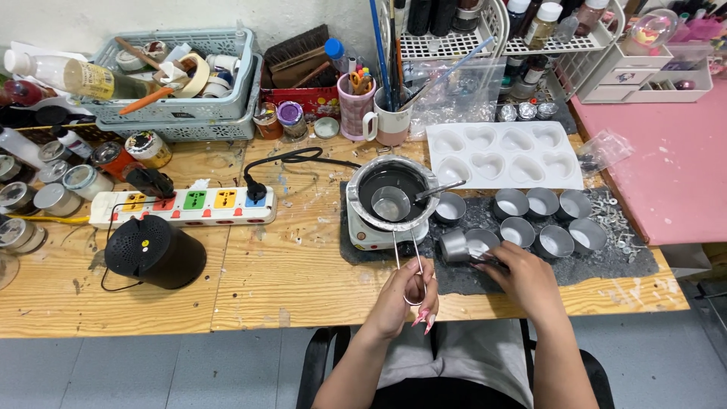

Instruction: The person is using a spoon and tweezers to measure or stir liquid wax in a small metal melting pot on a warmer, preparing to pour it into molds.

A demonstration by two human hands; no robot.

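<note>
Left hand [400, 297] pinched around the looped end of a long wire handle [407, 261], fingers curled shut on it, small metal ladle cup [391, 204] at the far end dipped in the dark pot [391, 184] on the little white hotplate [376, 233]; held far back, probably to keep skin away from the heat. Right hand [524, 280] resting on the dark mat [545, 261], fingertips half closed on a small tin [464, 245] tipped toward the pot, seemingly steadied for filling. More empty tins [541, 203] clustered just beyond, within easy reach. White heart-shaped mould tray [503, 155] behind them. Power strip [185, 206] to the left, one black plug in it, near a black round speaker-like device [154, 251]. Mugs of scissors and brushes [375, 110] further back, out of the way.
</note>
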